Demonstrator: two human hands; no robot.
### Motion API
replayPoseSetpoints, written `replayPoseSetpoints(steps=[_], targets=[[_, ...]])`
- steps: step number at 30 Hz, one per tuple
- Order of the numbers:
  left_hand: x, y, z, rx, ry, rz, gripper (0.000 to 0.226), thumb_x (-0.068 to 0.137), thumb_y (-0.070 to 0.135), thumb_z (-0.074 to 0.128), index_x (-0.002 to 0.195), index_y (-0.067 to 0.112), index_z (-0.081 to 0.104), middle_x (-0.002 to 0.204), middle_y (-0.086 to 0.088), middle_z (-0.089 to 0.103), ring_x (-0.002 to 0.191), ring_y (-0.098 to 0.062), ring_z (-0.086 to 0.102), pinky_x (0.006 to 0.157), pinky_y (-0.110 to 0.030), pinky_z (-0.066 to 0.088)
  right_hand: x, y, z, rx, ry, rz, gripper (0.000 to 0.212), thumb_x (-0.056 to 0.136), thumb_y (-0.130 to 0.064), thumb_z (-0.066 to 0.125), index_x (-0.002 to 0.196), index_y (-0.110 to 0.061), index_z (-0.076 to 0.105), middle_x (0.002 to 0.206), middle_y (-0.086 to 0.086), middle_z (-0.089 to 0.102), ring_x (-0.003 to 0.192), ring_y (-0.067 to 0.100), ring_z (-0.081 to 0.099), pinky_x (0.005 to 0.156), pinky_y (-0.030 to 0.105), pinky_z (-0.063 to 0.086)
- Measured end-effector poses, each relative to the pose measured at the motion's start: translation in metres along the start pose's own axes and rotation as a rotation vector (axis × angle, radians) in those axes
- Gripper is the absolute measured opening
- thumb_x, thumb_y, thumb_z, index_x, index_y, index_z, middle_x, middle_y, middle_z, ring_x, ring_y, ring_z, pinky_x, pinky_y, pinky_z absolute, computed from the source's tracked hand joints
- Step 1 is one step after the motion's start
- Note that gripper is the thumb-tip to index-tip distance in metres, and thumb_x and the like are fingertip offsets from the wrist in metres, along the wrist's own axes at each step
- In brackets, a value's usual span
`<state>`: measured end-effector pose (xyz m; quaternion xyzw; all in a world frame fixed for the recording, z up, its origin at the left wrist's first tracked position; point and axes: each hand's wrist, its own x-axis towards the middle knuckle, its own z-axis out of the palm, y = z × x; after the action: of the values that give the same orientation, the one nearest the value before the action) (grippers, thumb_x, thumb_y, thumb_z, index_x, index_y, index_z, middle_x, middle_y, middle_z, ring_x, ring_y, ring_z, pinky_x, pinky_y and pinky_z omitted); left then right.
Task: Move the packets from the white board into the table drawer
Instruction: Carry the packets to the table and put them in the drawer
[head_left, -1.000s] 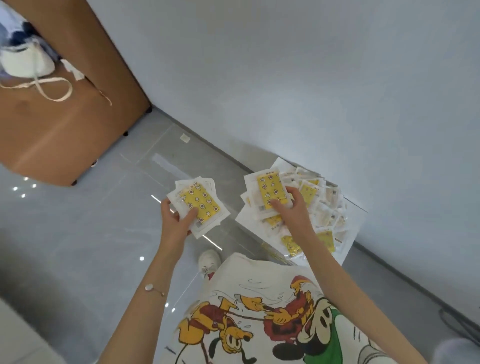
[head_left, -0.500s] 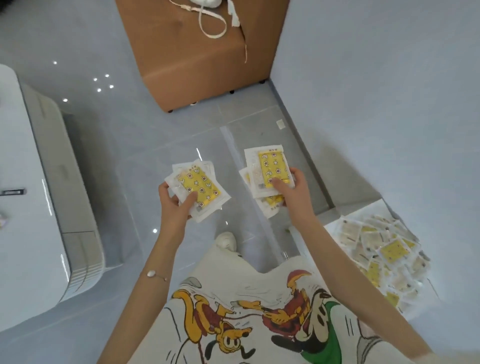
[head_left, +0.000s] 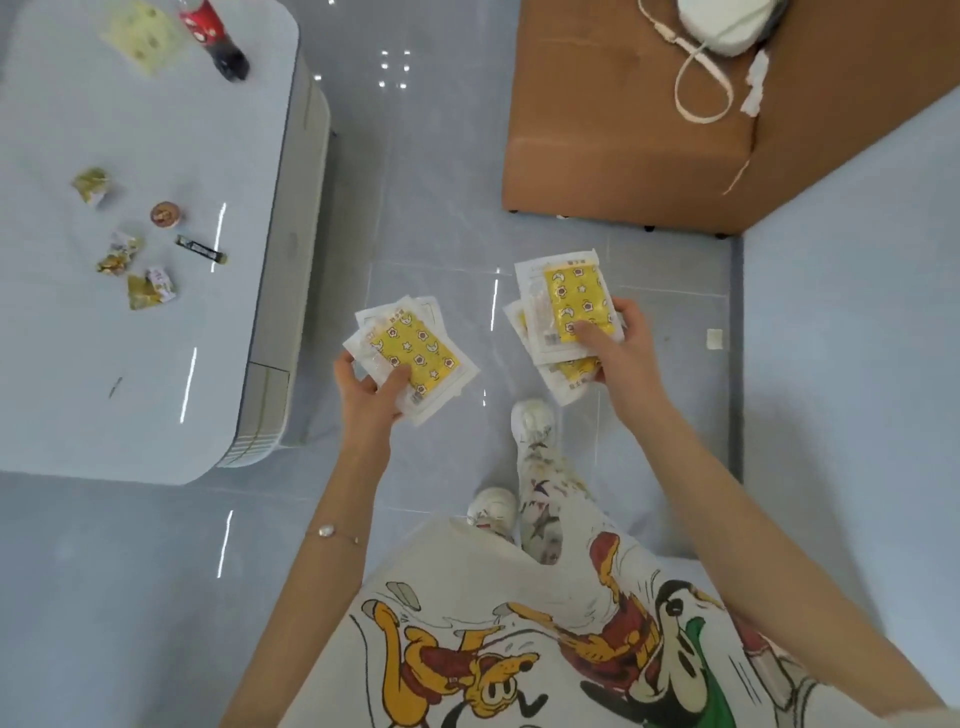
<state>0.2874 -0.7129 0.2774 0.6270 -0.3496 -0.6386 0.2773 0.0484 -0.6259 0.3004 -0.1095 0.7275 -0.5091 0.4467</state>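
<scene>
Head view: a fanned stack of white-edged, yellow-printed flat packets (head_left: 415, 358) is being gripped in the left hand (head_left: 366, 387); a second such stack (head_left: 569, 312) is being pinched in the right hand (head_left: 621, 348). Both grips are closed on packets. The glossy white round-cornered desk (head_left: 156, 364) is lying leftward, nearer the left hand; whether its side drawer is open cannot be told. Crumpled wrappers (head_left: 140, 275) and a cola bottle (head_left: 215, 41) are lying on top.

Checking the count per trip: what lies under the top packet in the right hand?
Edges of more packets stick out below and left of the top packet in the right hand, one showing yellow print. Their number is hidden by that packet and the hand.
</scene>
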Motion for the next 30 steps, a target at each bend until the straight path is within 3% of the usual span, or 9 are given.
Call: replayPoseSetpoints(steps=[7, 12, 20, 25, 30], targets=[[0.039, 0.038, 0.006, -0.178, 0.185, -0.003, 0.045, 0.091, 0.007, 0.062, 0.121, 0.027, 0.035, 0.098, 0.01, 0.067, 0.084, -0.007, 0.07, 0.069, -0.033, 0.056, 0.08, -0.061, 0.058, -0.155, -0.247, -0.026, 0.036, 0.09, -0.014, 0.064, 0.121, -0.018, 0.047, 0.117, 0.005, 0.064, 0.096, 0.022, 0.068, 0.066, 0.034, 0.057], [0.06, 0.047, 0.003, -0.339, 0.335, -0.003, 0.044, 0.091, 0.008, 0.062, 0.122, 0.026, 0.036, 0.099, 0.009, 0.068, 0.086, -0.01, 0.07, 0.069, -0.033, 0.056, 0.124, -0.096, 0.104, -0.232, -0.376, -0.029, 0.032, 0.09, -0.013, 0.063, 0.116, -0.023, 0.046, 0.105, -0.005, 0.065, 0.081, 0.007, 0.067, 0.055, 0.023, 0.052], [0.099, 0.051, -0.023, -0.514, 0.534, -0.013, 0.046, 0.091, 0.008, 0.063, 0.126, 0.02, 0.036, 0.103, 0.004, 0.068, 0.092, -0.016, 0.07, 0.078, -0.037, 0.058, 0.175, -0.124, 0.195, -0.359, -0.576, -0.042, 0.033, 0.088, -0.014, 0.065, 0.115, -0.024, 0.048, 0.103, -0.008, 0.066, 0.089, 0.011, 0.068, 0.07, 0.035, 0.056], [0.135, 0.057, -0.052, -0.597, 0.629, -0.019, 0.049, 0.091, 0.008, 0.062, 0.13, 0.019, 0.035, 0.099, 0.006, 0.068, 0.086, -0.011, 0.071, 0.074, -0.032, 0.058, 0.206, -0.13, 0.271, -0.407, -0.675, -0.03, 0.032, 0.088, -0.014, 0.065, 0.111, -0.025, 0.047, 0.1, -0.009, 0.066, 0.086, 0.012, 0.067, 0.076, 0.041, 0.051], [0.184, 0.065, -0.09, -0.637, 0.693, -0.057, 0.052, 0.092, 0.008, 0.061, 0.135, 0.014, 0.031, 0.109, -0.004, 0.066, 0.091, -0.017, 0.068, 0.071, -0.03, 0.057, 0.236, -0.139, 0.351, -0.423, -0.734, 0.027, 0.032, 0.088, -0.013, 0.064, 0.111, -0.024, 0.046, 0.099, -0.009, 0.065, 0.088, 0.013, 0.066, 0.071, 0.034, 0.052]])
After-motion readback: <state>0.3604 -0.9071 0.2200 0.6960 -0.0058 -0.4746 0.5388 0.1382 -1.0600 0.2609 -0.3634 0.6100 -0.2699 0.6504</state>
